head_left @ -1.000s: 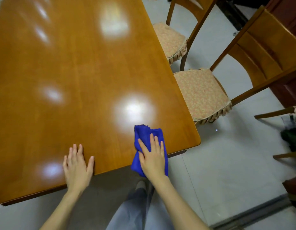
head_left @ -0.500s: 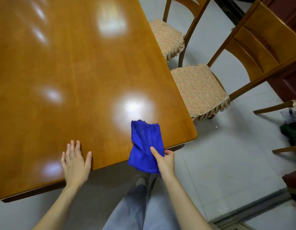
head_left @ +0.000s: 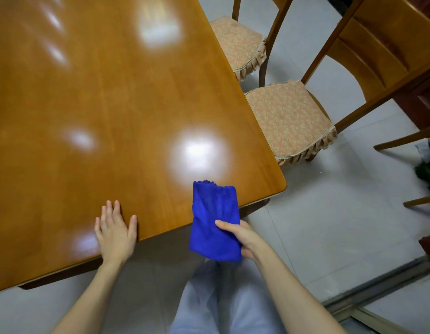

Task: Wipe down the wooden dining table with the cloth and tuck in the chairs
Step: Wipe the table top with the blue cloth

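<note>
In the head view, the blue cloth [head_left: 214,220] is pinched by the right hand [head_left: 245,237], thumb on top and the other fingers hidden beneath. The cloth's far end lies on the wooden dining table [head_left: 112,104] near the corner, and the rest is held off the edge. The left hand [head_left: 115,231] is laid flat on the near edge. The near chair [head_left: 288,116] and the cut-off far chair [head_left: 238,42] are seen beside the table's right side.

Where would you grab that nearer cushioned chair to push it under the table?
By the wide top rail of its backrest, coming from behind the nearer chair. The back faces away from the table, so a push there should slide the seat straight under. The left hand, flat on the tabletop, looks free; the right hand holds the blue cloth.
</note>
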